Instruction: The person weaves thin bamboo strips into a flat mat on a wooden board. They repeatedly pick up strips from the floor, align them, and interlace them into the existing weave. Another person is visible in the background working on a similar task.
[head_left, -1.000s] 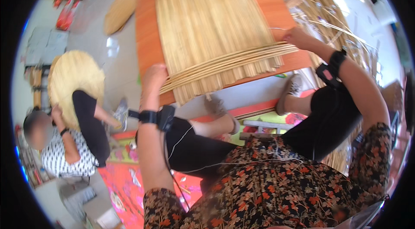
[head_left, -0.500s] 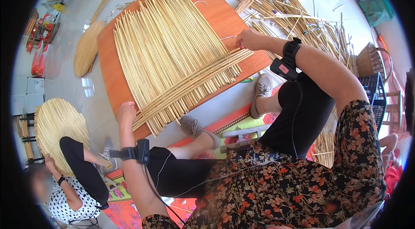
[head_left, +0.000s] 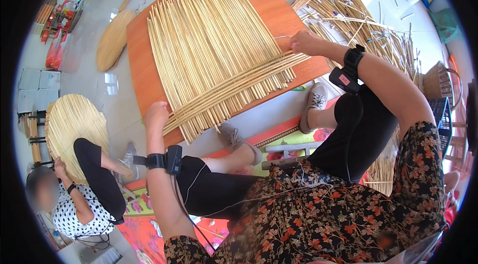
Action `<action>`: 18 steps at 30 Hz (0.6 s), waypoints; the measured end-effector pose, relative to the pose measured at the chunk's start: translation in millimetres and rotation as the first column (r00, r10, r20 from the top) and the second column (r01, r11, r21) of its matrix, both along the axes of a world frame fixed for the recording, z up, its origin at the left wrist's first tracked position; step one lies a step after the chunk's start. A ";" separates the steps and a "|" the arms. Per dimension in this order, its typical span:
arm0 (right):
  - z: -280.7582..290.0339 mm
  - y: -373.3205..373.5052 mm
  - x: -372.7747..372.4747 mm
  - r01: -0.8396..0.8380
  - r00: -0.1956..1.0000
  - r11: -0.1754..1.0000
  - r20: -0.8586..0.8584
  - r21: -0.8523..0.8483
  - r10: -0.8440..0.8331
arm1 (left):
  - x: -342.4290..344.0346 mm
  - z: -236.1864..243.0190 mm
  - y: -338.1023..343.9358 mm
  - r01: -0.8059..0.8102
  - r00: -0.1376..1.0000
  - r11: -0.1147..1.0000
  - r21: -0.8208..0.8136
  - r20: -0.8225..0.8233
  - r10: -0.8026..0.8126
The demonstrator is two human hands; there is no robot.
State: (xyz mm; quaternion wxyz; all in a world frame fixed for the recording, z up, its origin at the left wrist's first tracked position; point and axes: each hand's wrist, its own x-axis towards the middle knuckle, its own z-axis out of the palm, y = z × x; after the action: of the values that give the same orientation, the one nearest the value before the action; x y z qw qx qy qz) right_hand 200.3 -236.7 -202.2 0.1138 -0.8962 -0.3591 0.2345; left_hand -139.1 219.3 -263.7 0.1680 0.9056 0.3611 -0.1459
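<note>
A row of straight, pale yellow plant stalks (head_left: 214,40) lies side by side like a mat on an orange-brown board (head_left: 141,72). Several loose stalks (head_left: 239,83) cross its near end at an angle. At their left end is my left hand (head_left: 157,115), fingers closed on the stalk ends. My right hand (head_left: 304,44) is closed at the opposite end, at the upper right, by the board's right edge. The backs of both hands hide the fingertips, so how many stalks each one grips does not show. A short white cord lies under the right hand.
A large heap of loose stalks (head_left: 358,15) covers the floor at the right. An oval stalk piece (head_left: 115,40) lies left of the board. Lower left, a seated co-worker (head_left: 82,209) holds a round stalk mat (head_left: 77,137). A basket (head_left: 438,82) stands far right.
The whole view has shifted, so the board, stalks and hands appear farther right and slightly higher. Relative to the stalks, both hands stay in about the same place.
</note>
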 end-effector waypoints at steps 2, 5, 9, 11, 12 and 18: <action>-5.5 -4.3 5.2 0.005 1.000 1.000 -0.015 0.021 -0.005 | 2.0 -0.3 -3.8 -0.018 1.000 1.000 -0.003 0.013 0.018; -13.5 -6.0 8.7 -0.055 0.998 0.997 0.007 0.055 0.055 | 0.4 7.5 -9.8 0.014 1.000 0.999 0.033 0.009 -0.014; -23.2 -7.4 15.4 -0.047 0.999 0.999 0.010 0.025 0.046 | 1.3 10.3 -13.5 0.030 1.000 0.998 0.052 0.003 -0.030; -26.5 -9.6 18.1 -0.061 0.998 0.997 0.006 0.037 0.061 | 0.2 12.1 -13.2 0.038 0.999 0.997 0.067 0.012 -0.039; -26.7 -11.8 19.2 -0.066 0.998 0.997 0.004 0.041 0.066 | 3.7 13.1 -15.6 0.054 0.998 0.997 0.063 -0.018 -0.053; -17.4 -6.6 13.4 -0.100 0.994 0.992 -0.024 0.081 0.102 | 2.5 16.3 -12.1 0.032 0.996 0.998 0.059 -0.083 -0.027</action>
State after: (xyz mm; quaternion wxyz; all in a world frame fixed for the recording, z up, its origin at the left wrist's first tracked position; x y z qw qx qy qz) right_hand 213.8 -243.3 -219.6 0.1423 -0.8682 -0.4115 0.2378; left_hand -136.7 207.2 -247.4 0.1235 0.9086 0.3586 -0.1748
